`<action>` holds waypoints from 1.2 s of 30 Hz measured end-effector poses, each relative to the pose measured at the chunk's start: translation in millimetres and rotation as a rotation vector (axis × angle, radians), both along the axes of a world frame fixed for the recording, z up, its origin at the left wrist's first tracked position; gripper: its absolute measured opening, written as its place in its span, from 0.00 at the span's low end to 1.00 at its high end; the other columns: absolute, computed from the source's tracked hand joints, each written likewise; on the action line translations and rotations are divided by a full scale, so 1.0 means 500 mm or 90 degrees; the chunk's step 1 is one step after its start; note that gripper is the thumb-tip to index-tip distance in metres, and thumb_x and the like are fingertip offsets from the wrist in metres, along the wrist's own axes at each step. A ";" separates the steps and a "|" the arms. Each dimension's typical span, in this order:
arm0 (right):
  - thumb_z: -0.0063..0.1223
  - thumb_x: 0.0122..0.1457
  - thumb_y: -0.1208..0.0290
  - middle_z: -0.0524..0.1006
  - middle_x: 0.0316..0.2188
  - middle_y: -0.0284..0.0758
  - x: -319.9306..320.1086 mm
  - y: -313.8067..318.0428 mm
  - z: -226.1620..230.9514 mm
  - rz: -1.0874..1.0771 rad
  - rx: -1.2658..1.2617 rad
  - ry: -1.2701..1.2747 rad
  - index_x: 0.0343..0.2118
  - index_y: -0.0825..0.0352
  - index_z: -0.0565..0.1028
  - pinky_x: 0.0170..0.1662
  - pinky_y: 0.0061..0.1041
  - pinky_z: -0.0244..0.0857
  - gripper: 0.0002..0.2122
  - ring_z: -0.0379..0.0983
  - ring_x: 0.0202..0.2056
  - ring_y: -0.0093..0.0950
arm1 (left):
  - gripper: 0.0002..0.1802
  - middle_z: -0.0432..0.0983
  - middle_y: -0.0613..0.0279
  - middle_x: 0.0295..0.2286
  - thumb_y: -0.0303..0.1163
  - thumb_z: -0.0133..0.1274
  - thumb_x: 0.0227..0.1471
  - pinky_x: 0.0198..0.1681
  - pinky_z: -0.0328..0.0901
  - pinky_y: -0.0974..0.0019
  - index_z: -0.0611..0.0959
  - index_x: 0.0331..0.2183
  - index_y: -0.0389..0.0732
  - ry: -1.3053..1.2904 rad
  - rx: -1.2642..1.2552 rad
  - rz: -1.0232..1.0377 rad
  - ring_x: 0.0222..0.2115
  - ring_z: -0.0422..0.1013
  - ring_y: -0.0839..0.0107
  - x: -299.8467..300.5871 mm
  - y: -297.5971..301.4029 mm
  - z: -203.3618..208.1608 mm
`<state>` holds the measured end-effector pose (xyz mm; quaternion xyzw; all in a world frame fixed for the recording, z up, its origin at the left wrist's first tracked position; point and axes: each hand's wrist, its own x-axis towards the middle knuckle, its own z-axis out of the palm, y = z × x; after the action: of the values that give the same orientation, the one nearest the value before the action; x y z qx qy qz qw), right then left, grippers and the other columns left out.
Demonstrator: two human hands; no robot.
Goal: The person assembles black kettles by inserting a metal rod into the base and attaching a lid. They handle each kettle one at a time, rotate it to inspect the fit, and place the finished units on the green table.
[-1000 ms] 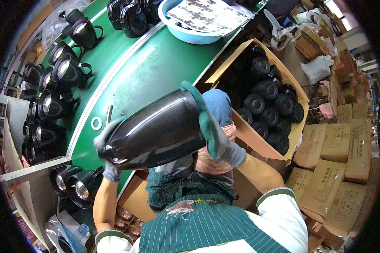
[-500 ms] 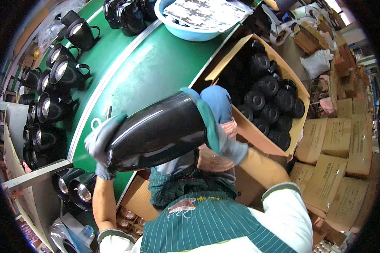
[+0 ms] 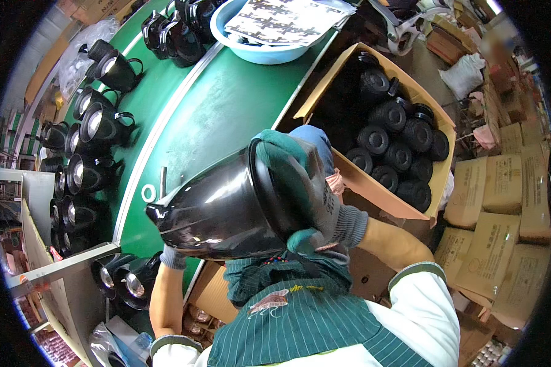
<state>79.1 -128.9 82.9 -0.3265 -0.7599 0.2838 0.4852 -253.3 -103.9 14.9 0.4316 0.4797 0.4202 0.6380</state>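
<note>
A glossy black jug (image 3: 217, 205) lies tilted across my lap. A small squared tip juts out at its left end, and its wide, rimmed end faces right. My right hand (image 3: 324, 202), in a grey glove with green-coated fingers, grips that wide end, with fingers over the top and the thumb low on the rim. Of my left hand (image 3: 173, 258), only the grey glove cuff and a little of the glove show under the jug's left part; its fingers are hidden. Beyond the tip, a white ring (image 3: 148, 193) and a thin metal rod (image 3: 163, 181) are on the green table (image 3: 196, 131).
Black jugs (image 3: 98, 125) with handles stand in a row along the left. More glossy black parts (image 3: 182, 41) and a blue basin (image 3: 263, 55) holding a patterned sheet are at the far end. On the right, an open carton (image 3: 382, 205) holds round black parts, beside stacked boxes (image 3: 487, 257).
The jug has turned so its wide end faces me more. My right hand has shifted round that end, its thumb now showing low. My left hand has slipped behind the jug.
</note>
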 end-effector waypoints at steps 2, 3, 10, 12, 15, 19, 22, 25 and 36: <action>0.40 0.71 0.46 0.51 0.72 0.46 0.002 -0.011 -0.009 -0.002 -0.057 0.064 0.73 0.66 0.48 0.70 0.37 0.48 0.37 0.50 0.71 0.40 | 0.19 0.84 0.52 0.38 0.33 0.63 0.52 0.46 0.73 0.65 0.86 0.43 0.29 0.051 0.060 0.055 0.39 0.80 0.66 -0.007 0.003 0.029; 0.40 0.71 0.46 0.52 0.71 0.46 0.003 -0.013 -0.015 0.005 -0.102 0.104 0.73 0.66 0.48 0.69 0.37 0.49 0.36 0.51 0.71 0.39 | 0.20 0.84 0.52 0.38 0.33 0.63 0.52 0.45 0.73 0.65 0.86 0.43 0.29 0.080 0.092 0.077 0.39 0.80 0.67 -0.007 0.006 0.042; 0.39 0.72 0.47 0.56 0.70 0.44 0.009 -0.003 -0.083 0.045 -0.428 0.312 0.72 0.67 0.50 0.67 0.34 0.53 0.35 0.54 0.69 0.35 | 0.23 0.84 0.53 0.37 0.35 0.64 0.51 0.46 0.74 0.64 0.85 0.44 0.27 0.336 0.278 0.001 0.37 0.80 0.67 -0.010 0.045 0.130; 0.39 0.72 0.47 0.57 0.70 0.43 0.015 0.013 -0.098 0.054 -0.462 0.320 0.72 0.67 0.51 0.66 0.33 0.54 0.35 0.55 0.69 0.34 | 0.26 0.84 0.54 0.35 0.40 0.62 0.52 0.46 0.74 0.61 0.85 0.44 0.26 0.166 0.189 0.037 0.36 0.80 0.67 -0.022 0.050 0.105; 0.38 0.72 0.47 0.59 0.69 0.42 0.017 0.053 -0.114 0.075 -0.493 0.302 0.72 0.67 0.52 0.65 0.31 0.56 0.34 0.56 0.68 0.32 | 0.42 0.83 0.50 0.39 0.60 0.42 0.57 0.50 0.72 0.59 0.84 0.45 0.26 0.307 0.223 0.021 0.40 0.78 0.63 -0.039 0.056 0.066; 0.38 0.72 0.48 0.61 0.68 0.41 -0.006 0.129 -0.106 0.060 -0.491 0.332 0.72 0.68 0.53 0.64 0.30 0.58 0.34 0.58 0.67 0.30 | 0.42 0.83 0.46 0.43 0.61 0.39 0.60 0.52 0.71 0.59 0.84 0.47 0.28 0.492 0.353 -0.027 0.48 0.78 0.61 -0.065 0.174 0.081; 0.37 0.73 0.48 0.63 0.67 0.40 -0.036 0.173 -0.129 0.031 -0.522 0.392 0.71 0.68 0.54 0.63 0.28 0.60 0.33 0.60 0.67 0.28 | 0.18 0.85 0.47 0.37 0.36 0.54 0.54 0.47 0.72 0.58 0.87 0.44 0.38 0.745 0.488 0.044 0.42 0.81 0.60 -0.040 0.302 0.162; 0.39 0.68 0.40 0.67 0.65 0.42 -0.032 0.180 -0.184 -0.016 -0.616 0.397 0.71 0.69 0.55 0.55 0.33 0.70 0.39 0.67 0.63 0.35 | 0.13 0.84 0.47 0.33 0.34 0.57 0.51 0.42 0.73 0.53 0.89 0.38 0.43 1.001 0.526 0.143 0.36 0.81 0.52 -0.064 0.485 0.202; 0.37 0.72 0.49 0.76 0.55 0.49 -0.014 0.229 -0.164 -0.137 -0.674 0.358 0.66 0.74 0.59 0.34 0.19 0.77 0.32 0.79 0.50 0.35 | 0.26 0.84 0.52 0.40 0.53 0.63 0.48 0.47 0.73 0.59 0.89 0.44 0.46 0.780 0.344 -0.097 0.39 0.80 0.54 -0.218 0.995 0.163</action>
<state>72.3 -14.6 0.8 -0.5110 -0.3207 0.6478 0.4652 -362.5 393.6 96.5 0.7692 0.6012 0.1585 0.1477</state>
